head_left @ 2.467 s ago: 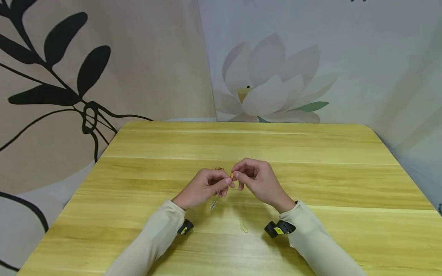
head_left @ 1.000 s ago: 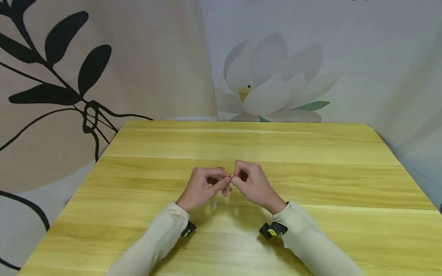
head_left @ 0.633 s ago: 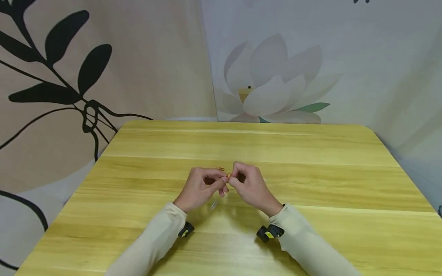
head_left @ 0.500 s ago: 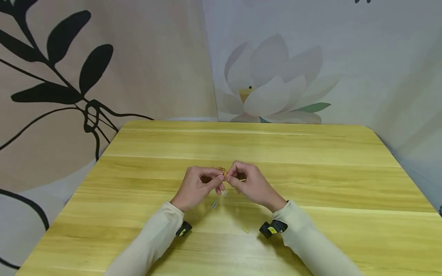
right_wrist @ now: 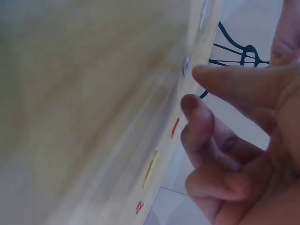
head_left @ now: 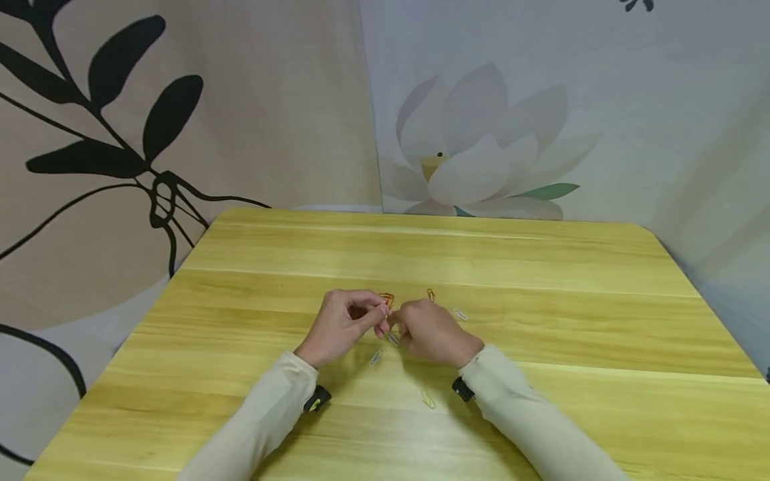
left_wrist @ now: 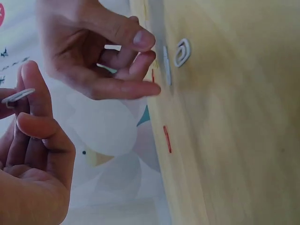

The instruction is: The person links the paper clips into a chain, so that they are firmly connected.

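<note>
A person sits or stands at a wooden table (head_left: 565, 307), and both hands are over its middle part, close to each other. The left hand (head_left: 341, 326) is grasping one small paper clip (left_wrist: 18, 96) between thumb and fingers, in the air above the table. The colour of this clip is not certain: it looks pale from the left wrist, while orange shows at the same fingertips from the head. The right hand (head_left: 434, 331) is released, its fingers apart and partly bent, pointing downward near the left fingertips.

More clips lie around the hands. One white clip (head_left: 393, 339) is just below the fingertips, between the two hands, and another white clip (head_left: 375, 358) lies a little nearer to the person. A third white clip (head_left: 460, 314) is just beside the right hand, on its outer side. One orange clip (head_left: 430, 294) lies right beyond the knuckles of this hand. At the front, a yellow clip (head_left: 428, 400) lies alone, between the forearms. From the right wrist, a thin yellow piece (right_wrist: 150, 169) is seen between two reddish clips (right_wrist: 175, 128); whether it is the same yellow clip cannot be told.

The person wears cream sleeves (head_left: 535, 414), with a black device (head_left: 316, 399) at the left wrist. Behind the table, the wall covering carries black leaves (head_left: 172, 117) and a pale flower (head_left: 472, 177).
</note>
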Demonstrator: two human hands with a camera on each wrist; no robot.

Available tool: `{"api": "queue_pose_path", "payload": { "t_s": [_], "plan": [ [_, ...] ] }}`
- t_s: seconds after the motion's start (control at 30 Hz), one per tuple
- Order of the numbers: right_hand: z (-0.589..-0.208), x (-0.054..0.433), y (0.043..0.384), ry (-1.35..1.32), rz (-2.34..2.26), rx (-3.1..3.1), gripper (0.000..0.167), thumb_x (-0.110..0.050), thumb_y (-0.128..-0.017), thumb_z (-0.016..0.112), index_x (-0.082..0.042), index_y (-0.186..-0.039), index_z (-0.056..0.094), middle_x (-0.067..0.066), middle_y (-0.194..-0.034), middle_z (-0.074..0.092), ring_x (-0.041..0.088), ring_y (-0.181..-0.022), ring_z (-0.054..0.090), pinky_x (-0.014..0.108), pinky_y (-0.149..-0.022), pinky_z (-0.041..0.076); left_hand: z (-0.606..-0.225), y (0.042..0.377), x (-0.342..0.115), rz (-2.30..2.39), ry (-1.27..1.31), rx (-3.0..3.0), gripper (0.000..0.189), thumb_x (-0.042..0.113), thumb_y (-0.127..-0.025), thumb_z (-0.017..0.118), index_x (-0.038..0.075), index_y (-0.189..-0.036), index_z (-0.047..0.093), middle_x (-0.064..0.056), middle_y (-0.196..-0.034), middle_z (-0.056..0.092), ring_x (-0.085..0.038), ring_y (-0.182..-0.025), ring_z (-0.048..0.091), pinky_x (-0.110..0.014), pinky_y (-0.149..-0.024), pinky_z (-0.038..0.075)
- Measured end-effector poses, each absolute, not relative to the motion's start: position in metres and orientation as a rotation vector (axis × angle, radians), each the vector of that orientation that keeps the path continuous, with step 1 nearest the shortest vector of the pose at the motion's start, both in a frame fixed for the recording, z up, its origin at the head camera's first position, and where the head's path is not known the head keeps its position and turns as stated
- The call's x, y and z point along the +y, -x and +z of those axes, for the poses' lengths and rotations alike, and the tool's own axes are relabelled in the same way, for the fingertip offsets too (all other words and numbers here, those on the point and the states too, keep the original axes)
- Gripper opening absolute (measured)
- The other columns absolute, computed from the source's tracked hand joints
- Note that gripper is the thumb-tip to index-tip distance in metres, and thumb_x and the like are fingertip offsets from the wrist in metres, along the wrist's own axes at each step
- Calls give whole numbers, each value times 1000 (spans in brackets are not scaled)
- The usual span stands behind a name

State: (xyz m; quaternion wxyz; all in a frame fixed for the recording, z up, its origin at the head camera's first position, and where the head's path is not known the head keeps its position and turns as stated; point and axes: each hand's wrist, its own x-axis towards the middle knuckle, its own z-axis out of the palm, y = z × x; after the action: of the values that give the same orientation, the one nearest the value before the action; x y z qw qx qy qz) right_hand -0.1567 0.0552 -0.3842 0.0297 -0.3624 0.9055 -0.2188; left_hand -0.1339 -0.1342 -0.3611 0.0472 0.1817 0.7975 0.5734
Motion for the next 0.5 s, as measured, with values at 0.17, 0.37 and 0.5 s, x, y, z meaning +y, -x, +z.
{"api": "queue_pose_path", "payload": {
  "t_s": [0.17, 0.37, 0.5],
  "plan": [
    [-387, 52, 159, 1095, -599, 2803, 17, 10, -76, 66, -5, -70, 68, 1, -69, 61, 7, -59, 39, 17, -50, 28, -363, 134, -134, 1709, -546, 2427, 15, 8, -97, 64, -2, -101, 73, -16, -80, 74, -29, -68, 71, -46, -72, 60],
    [-386, 49, 162, 1082, -575, 2795, 25, 10, -78, 67, -10, -88, 78, -4, -59, 49, 6, -53, 32, 17, -46, 22, -365, 135, -133, 1719, -499, 2451, 14, 8, -98, 63, -1, -100, 73, -15, -79, 74, -30, -68, 71, -47, -72, 60],
    [-383, 47, 163, 1063, -468, 2831, 25, 7, -77, 69, -12, -63, 60, -7, -56, 42, 6, -54, 36, 19, -46, 28, -366, 135, -132, 1730, -504, 2431, 13, 8, -97, 64, -1, -99, 73, -15, -79, 73, -22, -66, 70, -48, -71, 60]
  ]
}}
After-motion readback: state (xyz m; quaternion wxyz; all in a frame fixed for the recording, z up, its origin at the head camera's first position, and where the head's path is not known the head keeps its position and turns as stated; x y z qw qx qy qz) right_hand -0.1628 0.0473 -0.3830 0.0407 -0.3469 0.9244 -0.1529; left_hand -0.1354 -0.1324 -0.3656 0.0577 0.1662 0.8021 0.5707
